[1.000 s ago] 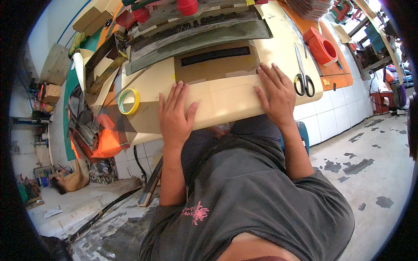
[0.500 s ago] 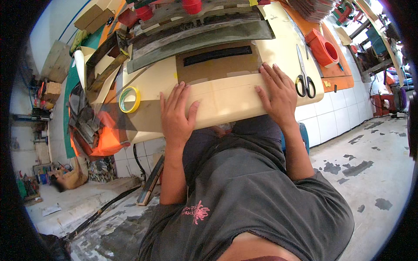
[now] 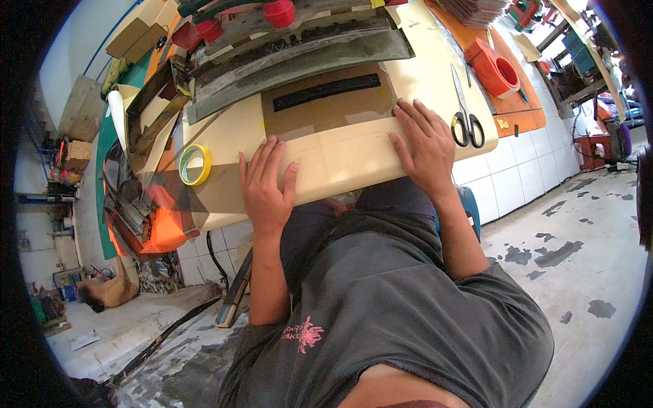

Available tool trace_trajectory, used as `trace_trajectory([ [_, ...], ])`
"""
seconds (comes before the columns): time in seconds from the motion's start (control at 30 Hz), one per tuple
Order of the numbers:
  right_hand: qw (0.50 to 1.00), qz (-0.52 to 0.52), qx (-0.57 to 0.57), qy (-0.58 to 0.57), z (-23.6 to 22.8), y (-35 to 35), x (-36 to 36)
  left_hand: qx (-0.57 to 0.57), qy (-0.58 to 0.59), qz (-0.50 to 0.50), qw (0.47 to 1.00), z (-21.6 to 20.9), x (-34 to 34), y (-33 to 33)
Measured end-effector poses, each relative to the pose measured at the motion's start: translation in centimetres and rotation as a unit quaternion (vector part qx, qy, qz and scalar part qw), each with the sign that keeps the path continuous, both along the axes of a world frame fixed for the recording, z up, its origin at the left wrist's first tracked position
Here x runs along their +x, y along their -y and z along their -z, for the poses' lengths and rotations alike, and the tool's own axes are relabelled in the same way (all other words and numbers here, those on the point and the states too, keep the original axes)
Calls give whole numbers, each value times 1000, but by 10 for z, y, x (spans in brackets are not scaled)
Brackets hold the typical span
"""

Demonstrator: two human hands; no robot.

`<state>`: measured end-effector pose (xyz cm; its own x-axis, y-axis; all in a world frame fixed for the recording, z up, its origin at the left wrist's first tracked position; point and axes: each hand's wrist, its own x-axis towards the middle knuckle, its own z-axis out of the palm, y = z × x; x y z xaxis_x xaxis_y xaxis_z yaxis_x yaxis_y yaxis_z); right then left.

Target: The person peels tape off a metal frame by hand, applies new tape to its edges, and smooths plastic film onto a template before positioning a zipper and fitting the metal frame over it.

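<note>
My left hand [image 3: 267, 187] and my right hand [image 3: 427, 144] lie flat on a cream sheet [image 3: 340, 151] that curves over the table's near edge. Both have their fingers stretched out, and neither holds anything. Between and beyond the fingertips is a brown rectangular panel [image 3: 323, 119] with a black strip [image 3: 326, 92] across it. My left fingertips reach its near left corner, my right fingertips its near right corner. Past the panel runs a long grey-green bar [image 3: 299, 71]. Black-handled scissors [image 3: 466, 122] lie open right of my right hand.
Left of my left hand is a yellow tape roll [image 3: 195, 164]. Farther left are an open frame [image 3: 153, 119] and orange and dark scraps [image 3: 163, 228]. A red tape dispenser [image 3: 491, 71] stands at the right on an orange board [image 3: 527, 112]. A person [image 3: 112, 289] is in the left background.
The view has shifted slightly, so the table things sit a little lower and farther left. Both hands stay in place against the sheet and panel.
</note>
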<state>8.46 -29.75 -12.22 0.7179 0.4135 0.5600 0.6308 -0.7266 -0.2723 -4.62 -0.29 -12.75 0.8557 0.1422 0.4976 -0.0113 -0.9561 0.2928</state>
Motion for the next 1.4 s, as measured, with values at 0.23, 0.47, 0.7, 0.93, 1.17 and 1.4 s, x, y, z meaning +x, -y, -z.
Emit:
trace_trajectory([
  [0.23,1000,2,0,-1,0,-1,0,-1,-1,1,1000,-2,-1,1],
  [0.47,1000,4,-3,4,1,0,0,4,-11,-1,1000,-1,0,0],
  [0.7,1000,3,1,1,1,0,0,-5,-9,-5,1000,-1,0,1],
  [0.93,1000,2,3,1,2,0,1,-7,-5,-1,1000,-1,0,1],
  [1.17,1000,2,-2,3,2,0,0,-2,-4,-4,1000,1,0,-1],
  [1.4,1000,2,2,0,-1,-2,-1,4,-7,-3,1000,-6,-1,1],
])
